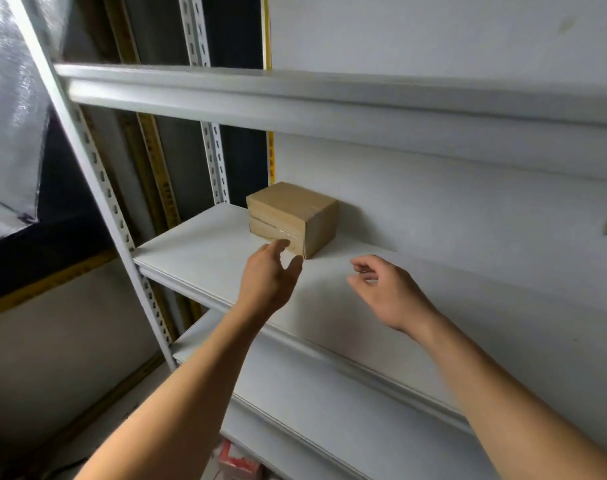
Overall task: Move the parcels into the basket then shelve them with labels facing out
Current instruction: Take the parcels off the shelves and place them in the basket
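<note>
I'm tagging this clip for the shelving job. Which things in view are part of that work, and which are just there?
Part of the job:
- small brown cardboard parcel, sitting on the shelf
- white metal shelf board under it
- left hand, open, close to the parcel's front
- right hand, loosely curled, holding nothing

Just there:
- red and white item low down, too blurred to name
- yellow strip behind the rack

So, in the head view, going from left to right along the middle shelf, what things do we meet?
Perforated grey metal upright → left hand → small brown cardboard parcel → right hand.
</note>
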